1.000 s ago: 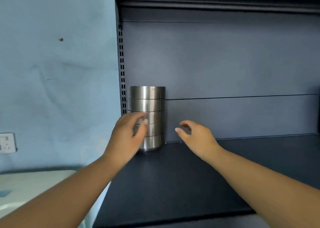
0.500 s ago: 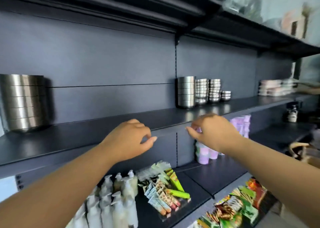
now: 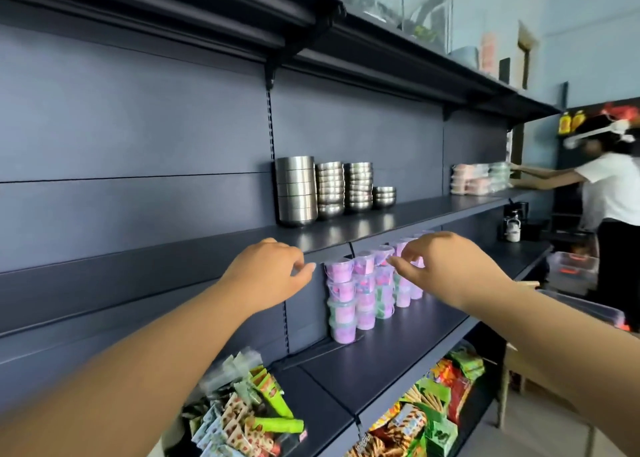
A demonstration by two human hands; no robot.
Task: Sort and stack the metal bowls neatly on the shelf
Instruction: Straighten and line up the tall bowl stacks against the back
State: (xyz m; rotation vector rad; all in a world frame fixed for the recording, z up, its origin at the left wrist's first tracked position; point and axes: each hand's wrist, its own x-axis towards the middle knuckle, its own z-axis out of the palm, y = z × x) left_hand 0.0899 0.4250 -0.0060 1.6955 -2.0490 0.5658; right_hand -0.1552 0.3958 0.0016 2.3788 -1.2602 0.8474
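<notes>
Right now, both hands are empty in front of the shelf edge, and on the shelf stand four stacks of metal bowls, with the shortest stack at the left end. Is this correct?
Not quite. The head view shows the shortest stack at the right end of the row; the tall straight-sided stack is at the left end. The rest holds: four stacks stand on the shelf, and the left hand and right hand hold nothing.

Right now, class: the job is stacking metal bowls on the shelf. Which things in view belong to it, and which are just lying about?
Belongs to the job:
tall stack
two rounded stacks
short stack
shelf
left hand, right hand, both empty

Just lying about:
purple cups
snack packets
pink containers
</notes>
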